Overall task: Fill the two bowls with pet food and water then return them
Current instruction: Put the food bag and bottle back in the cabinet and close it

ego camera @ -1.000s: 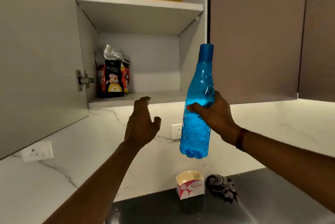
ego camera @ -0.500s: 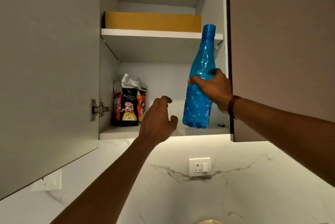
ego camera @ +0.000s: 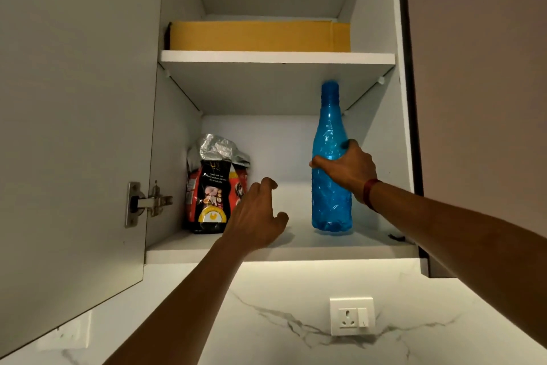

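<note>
Cupboard shelf (ego camera: 296, 249) | food bag (ego camera: 211, 196) at left | right hand (ego camera: 347, 171) grips blue bottle (ego camera: 331, 128)

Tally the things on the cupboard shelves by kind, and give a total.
bottle: 1
food bag: 1
box: 1
Total: 3

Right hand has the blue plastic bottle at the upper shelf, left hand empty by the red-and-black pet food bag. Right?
Wrong shelf. In the head view the right hand holds the blue plastic bottle at the lower shelf. The left hand is empty by the red-and-black pet food bag.
</note>
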